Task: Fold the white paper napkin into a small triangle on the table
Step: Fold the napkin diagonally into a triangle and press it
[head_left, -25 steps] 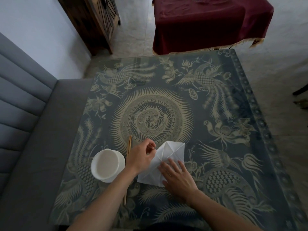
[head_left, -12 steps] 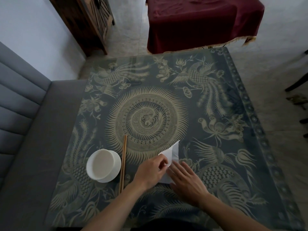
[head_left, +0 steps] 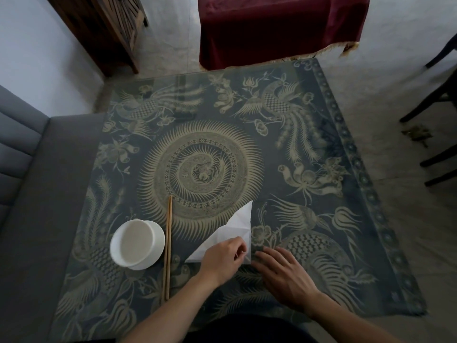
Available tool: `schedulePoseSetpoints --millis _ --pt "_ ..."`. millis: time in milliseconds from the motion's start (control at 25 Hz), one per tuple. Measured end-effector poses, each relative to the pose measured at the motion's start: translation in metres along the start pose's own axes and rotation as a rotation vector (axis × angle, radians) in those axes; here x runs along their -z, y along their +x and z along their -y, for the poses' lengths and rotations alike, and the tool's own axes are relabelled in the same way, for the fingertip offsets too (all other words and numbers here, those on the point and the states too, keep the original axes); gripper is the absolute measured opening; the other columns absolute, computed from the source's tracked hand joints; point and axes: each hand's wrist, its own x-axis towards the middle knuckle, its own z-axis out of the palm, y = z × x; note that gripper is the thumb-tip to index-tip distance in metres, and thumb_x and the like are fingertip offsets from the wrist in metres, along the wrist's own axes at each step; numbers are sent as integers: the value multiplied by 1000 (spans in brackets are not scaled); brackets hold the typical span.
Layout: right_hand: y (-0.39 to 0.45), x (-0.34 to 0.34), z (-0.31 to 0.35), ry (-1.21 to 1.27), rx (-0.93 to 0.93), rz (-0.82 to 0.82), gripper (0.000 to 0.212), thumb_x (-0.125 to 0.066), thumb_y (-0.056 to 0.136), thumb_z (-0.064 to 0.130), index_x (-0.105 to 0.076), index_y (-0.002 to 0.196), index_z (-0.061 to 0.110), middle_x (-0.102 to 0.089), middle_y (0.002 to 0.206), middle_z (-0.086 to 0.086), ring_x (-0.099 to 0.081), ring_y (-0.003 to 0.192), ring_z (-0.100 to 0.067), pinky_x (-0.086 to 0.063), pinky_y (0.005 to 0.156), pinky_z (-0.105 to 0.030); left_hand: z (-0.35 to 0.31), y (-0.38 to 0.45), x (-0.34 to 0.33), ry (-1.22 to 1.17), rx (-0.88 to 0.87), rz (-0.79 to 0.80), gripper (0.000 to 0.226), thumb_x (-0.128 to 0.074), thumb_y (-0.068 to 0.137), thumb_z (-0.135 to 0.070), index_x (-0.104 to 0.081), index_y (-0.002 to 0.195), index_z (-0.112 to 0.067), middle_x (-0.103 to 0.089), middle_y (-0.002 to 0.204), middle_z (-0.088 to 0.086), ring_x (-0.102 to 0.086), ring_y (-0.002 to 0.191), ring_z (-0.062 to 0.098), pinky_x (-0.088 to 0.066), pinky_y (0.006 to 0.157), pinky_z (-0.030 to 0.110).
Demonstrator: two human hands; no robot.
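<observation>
The white paper napkin (head_left: 235, 231) lies folded into a triangle on the patterned table (head_left: 309, 149), near the front edge, its long point aimed away from me. My left hand (head_left: 222, 258) rests on the napkin's near corner, thumb and fingertips pinched on the paper's right edge. My right hand (head_left: 284, 273) lies flat on the table just right of the napkin, fingers spread, fingertips at the near right corner. The hands hide that corner.
A white bowl (head_left: 137, 243) stands left of the napkin, with a pair of wooden chopsticks (head_left: 168, 248) lying between them. A grey sofa (head_left: 29, 194) borders the table's left side. A dark red cloth-covered table (head_left: 272, 26) and dark chair legs (head_left: 435, 105) stand beyond.
My left hand carried the napkin's left flap over to the right, turning the wide sheet into a narrower triangle. My right hand slid off the paper to its right edge.
</observation>
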Motion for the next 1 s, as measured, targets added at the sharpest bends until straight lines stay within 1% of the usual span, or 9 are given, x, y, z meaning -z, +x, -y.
schedulePoseSetpoints --millis 160,320,440,520,600,680,760,880,1000 --pt "2 5 3 3 -14 37 48 -60 84 38 -59 131 25 -59 135 -1 -52 127 -25 -43 104 -43 -2 -4 -5 44 -32 21 9 -58 95 -34 -55 97 -26 -67 97 -7 -63 83 16 -51 68 35" --pt "3 5 3 7 -15 31 49 -60 84 37 -57 132 25 -59 135 -1 -53 126 -25 -46 102 -44 -5 -6 -7 36 -43 27 11 -60 93 -36 -57 97 -25 -67 98 -7 -64 83 15 -51 69 33" --pt "3 5 1 4 -15 39 49 -61 83 37 -58 130 25 -59 135 -1 -53 126 -25 -46 102 -44 -2 -10 -4 23 -64 55 14 -61 91 -34 -59 102 -25 -66 101 -8 -64 86 16 -53 72 36" --pt "3 7 0 14 -13 27 45 -60 84 36 -59 128 27 -59 134 1 -53 126 -23 -46 101 -42 4 -14 0 -11 -61 5 17 -63 89 -31 -62 105 -25 -64 103 -8 -63 88 15 -53 71 35" --pt "6 9 -1 39 -12 -21 37 -59 86 31 -60 123 27 -60 130 2 -55 122 -22 -48 94 -39 15 -18 6 11 -103 -122 14 -68 88 -26 -66 101 -22 -64 101 -7 -61 88 13 -53 69 30" --pt "17 15 0 65 -58 -85 33 -56 88 25 -60 121 25 -61 126 2 -58 114 -23 -49 86 -37 29 -25 11 91 -146 -211 15 -73 85 -20 -67 99 -20 -63 101 -5 -59 92 15 -53 73 29" --pt "40 23 3 64 -163 -142 36 -55 89 24 -59 124 20 -60 127 -1 -58 114 -24 -47 87 -38 42 -34 14 183 -134 -235 28 -77 81 -19 -67 107 -18 -64 110 0 -60 101 20 -54 81 34" --pt "84 35 7 25 -248 -86 50 -55 94 29 -49 140 11 -51 145 -8 -44 134 -28 -43 103 -45 58 -54 7 265 -131 -204 41 -66 89 -28 -60 128 -15 -59 131 5 -53 120 22 -51 96 40" --pt "110 35 2 -49 -216 115 63 -37 103 42 -20 154 10 -16 163 -8 -9 149 -27 -17 119 -51 65 -72 -5 334 -125 -107 56 -47 98 -38 -40 149 -14 -40 154 6 -36 142 22 -34 114 40"
